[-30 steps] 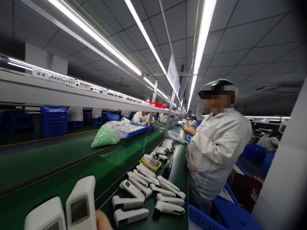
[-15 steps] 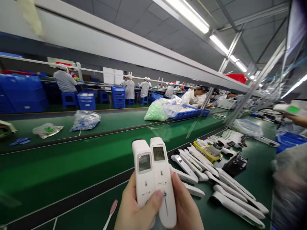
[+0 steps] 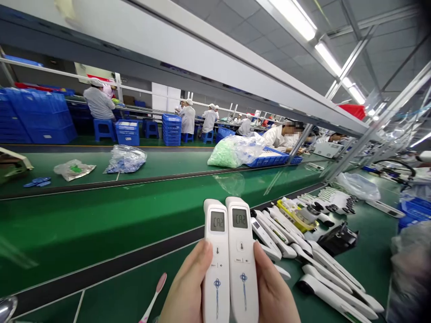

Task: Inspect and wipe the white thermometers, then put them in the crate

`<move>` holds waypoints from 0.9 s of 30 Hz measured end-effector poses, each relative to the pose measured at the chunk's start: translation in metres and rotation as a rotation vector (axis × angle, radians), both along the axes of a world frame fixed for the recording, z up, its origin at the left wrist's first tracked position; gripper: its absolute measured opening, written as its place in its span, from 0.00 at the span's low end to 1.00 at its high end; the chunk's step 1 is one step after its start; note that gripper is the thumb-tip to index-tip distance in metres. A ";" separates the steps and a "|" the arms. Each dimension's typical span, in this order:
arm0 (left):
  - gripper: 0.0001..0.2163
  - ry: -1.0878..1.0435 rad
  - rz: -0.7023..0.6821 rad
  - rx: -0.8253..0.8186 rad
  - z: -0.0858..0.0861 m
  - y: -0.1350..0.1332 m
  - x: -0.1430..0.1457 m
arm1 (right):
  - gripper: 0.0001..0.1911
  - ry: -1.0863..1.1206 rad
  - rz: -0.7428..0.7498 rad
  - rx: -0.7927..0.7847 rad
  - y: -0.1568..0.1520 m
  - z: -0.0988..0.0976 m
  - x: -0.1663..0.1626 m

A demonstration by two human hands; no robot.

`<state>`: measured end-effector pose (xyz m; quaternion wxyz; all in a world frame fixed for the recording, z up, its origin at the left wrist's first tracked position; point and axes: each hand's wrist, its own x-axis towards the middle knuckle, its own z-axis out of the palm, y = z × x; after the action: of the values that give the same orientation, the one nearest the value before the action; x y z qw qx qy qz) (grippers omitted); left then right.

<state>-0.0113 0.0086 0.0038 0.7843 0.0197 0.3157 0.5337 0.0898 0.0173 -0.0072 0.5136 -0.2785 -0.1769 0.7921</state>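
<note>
Nearest us, at six o'clock, our left hand (image 3: 190, 291) and right hand (image 3: 274, 294) are each curled round a white thermometer, pressing the left thermometer (image 3: 216, 264) and right thermometer (image 3: 242, 262) side by side, upright, screens toward us. Both small grey displays are lit and show the same characters, so we judge the pair powered up and being checked. Their shells are smooth, glossy plastic, long and slab-like with rounded heads and a blue emblem low on each.

At seven o'clock a pink toothbrush (image 3: 153, 300) lies on the matt green bench (image 3: 101, 233).

From three to four o'clock a row of finished-looking thermometers (image 3: 303, 255) lies flat in ranks, pistol-shaped, untouched; these look to us like the share waiting. Just past them sit a yellow tray (image 3: 289, 211) and a black fixture (image 3: 338, 238).

Farther, at twelve o'clock, a crinkled clear bag of pale green parts (image 3: 232, 152) rests beside a blue tray (image 3: 269, 158) on the belt. At ten o'clock, beyond, people in white coats sit among stacked blue crates (image 3: 37, 116).
</note>
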 end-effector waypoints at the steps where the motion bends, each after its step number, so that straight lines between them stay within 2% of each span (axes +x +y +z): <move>1: 0.27 -0.017 0.002 0.016 0.001 0.000 0.000 | 0.16 0.002 -0.015 0.020 0.000 0.000 0.002; 4: 0.25 -0.002 -0.006 0.061 0.004 -0.002 0.001 | 0.12 0.009 -0.055 0.101 0.001 0.000 0.006; 8: 0.25 0.081 -0.008 0.060 0.007 -0.005 0.001 | 0.12 -0.029 -0.097 0.143 0.001 -0.001 0.008; 13: 0.24 0.013 0.002 0.093 0.007 -0.007 0.001 | 0.11 -0.093 -0.139 0.182 0.002 -0.003 0.009; 22: 0.16 -0.025 -0.066 0.274 -0.007 -0.006 0.000 | 0.09 -0.086 -0.163 0.240 0.000 -0.002 0.011; 27: 0.17 0.158 -0.085 0.313 -0.012 -0.009 0.003 | 0.09 -0.065 -0.116 0.215 -0.004 -0.005 0.013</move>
<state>-0.0086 -0.0001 -0.0084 0.7662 0.1969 0.2881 0.5395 0.1029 0.0132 -0.0123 0.5795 -0.2572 -0.2611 0.7279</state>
